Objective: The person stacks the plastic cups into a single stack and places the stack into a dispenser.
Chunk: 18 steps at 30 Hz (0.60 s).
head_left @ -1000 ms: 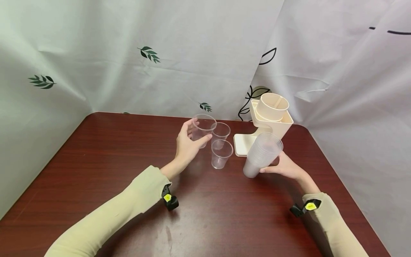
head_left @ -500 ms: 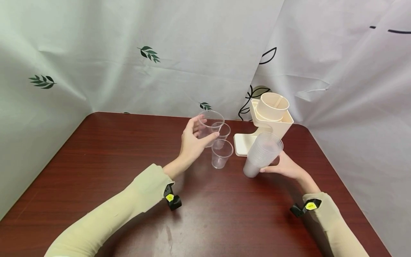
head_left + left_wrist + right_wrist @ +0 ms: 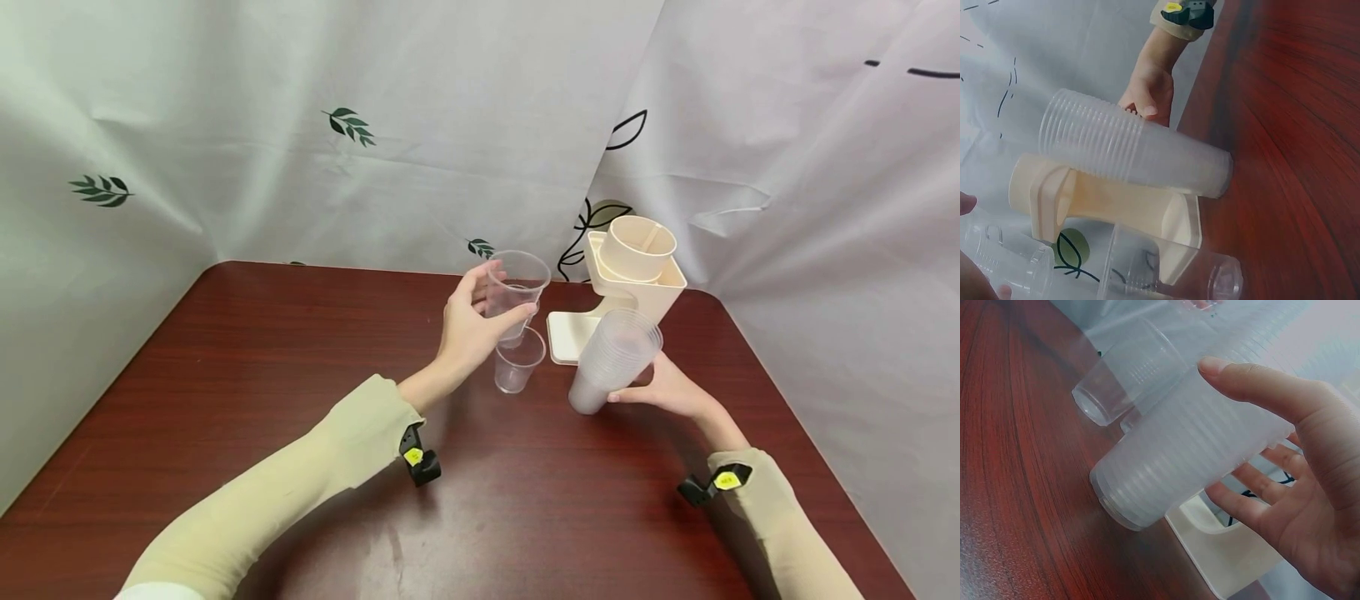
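Note:
My left hand (image 3: 472, 329) grips a clear plastic cup (image 3: 519, 277) between thumb and fingers, raised above the table. Another clear cup stands behind and below it, mostly hidden by the held one. Just in front, a clear cup (image 3: 517, 367) stands upright on the table. Towards the right, my right hand (image 3: 667, 387) holds a tilted stack of nested clear plastic cups (image 3: 611, 362). In the right wrist view the thumb lies along the near side of the stack (image 3: 1166, 456), fingers behind it. The stack's base is at or close to the tabletop.
A cream-coloured stand (image 3: 637, 292) with a round holder on top and a flat foot (image 3: 570, 337) stands behind the stack. The dark red wooden table (image 3: 300, 358) meets a pale leaf-patterned curtain (image 3: 412, 192) at the back and sides.
My left hand has moved right and slightly back with its cup, which now overlaps the back standing cup. The right hand and stack have stayed put.

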{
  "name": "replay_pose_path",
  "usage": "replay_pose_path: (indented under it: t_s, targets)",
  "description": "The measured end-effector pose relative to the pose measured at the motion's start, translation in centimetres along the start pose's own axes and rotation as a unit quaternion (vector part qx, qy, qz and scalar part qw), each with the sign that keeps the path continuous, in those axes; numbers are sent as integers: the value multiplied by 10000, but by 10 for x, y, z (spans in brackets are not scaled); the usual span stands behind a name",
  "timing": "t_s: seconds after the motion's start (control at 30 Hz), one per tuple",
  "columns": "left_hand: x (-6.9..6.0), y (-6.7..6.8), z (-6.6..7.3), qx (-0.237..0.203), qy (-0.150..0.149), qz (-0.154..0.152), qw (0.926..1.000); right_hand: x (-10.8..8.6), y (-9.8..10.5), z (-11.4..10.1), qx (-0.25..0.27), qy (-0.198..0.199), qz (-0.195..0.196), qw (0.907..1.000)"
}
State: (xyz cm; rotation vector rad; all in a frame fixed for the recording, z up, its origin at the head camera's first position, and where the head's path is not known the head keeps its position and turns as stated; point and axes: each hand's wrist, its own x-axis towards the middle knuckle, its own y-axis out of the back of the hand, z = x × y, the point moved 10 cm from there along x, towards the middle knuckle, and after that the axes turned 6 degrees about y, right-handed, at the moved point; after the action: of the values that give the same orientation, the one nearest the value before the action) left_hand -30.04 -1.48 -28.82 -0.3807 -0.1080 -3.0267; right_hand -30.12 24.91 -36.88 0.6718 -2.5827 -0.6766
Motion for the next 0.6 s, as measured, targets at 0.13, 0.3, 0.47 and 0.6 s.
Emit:
replay_pose_path:
  t_s: [0.13,0.3,0.47,0.6]
  targets:
    - [3,-8,5,26,32,-45,10000,-1,2,-2,-11,69,29,10000]
    - [4,-16,10,-39,111,-133,9998,-1,1,-4,-44,140,23,9999]
    - [2,-25,15,-142,86,-259,9995,0,0,-4,-23,100,-3,9999]
    - [2,-29,17,-155,9,-254,9996,-1,-1,-3,19,58,-23,10000]
